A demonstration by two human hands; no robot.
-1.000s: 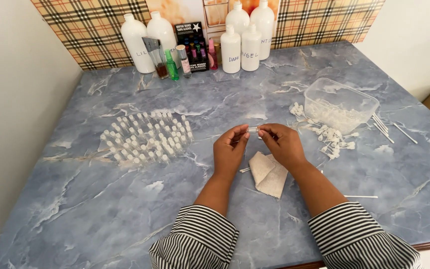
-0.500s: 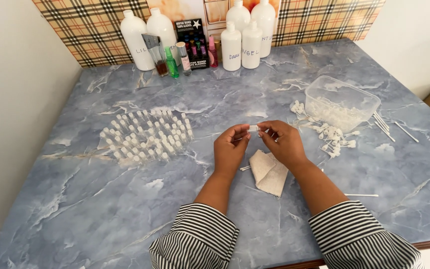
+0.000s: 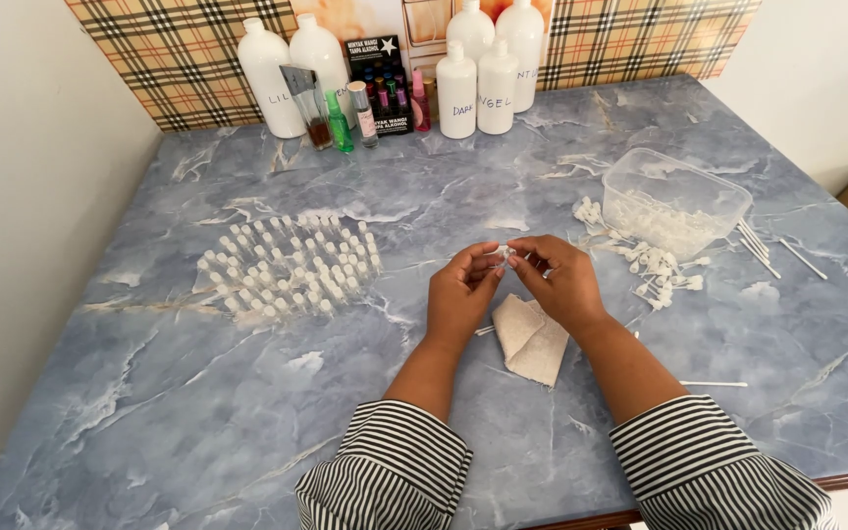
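Both my hands meet over the middle of a blue marble-patterned table [image 3: 149, 412]. My left hand [image 3: 460, 291] and my right hand [image 3: 559, 280] pinch a small clear vial [image 3: 501, 257] between their fingertips. Just below the hands lies a folded beige cloth [image 3: 532, 339]. To the left stands a cluster of several small clear vials [image 3: 291, 265], upright on the table. To the right sits a clear plastic tub [image 3: 674, 199] with small white spray caps inside, and more white caps [image 3: 655, 270] lie scattered beside it.
Tall white bottles [image 3: 473, 69] and small coloured perfume bottles [image 3: 345, 113] line the back edge against a plaid wall panel. Thin white tubes [image 3: 802, 260] lie right of the tub; another [image 3: 714, 384] lies near my right sleeve. A white wall borders the left side.
Both hands have stayed in place with only small finger movements around the vial. Nothing else on the table has moved.
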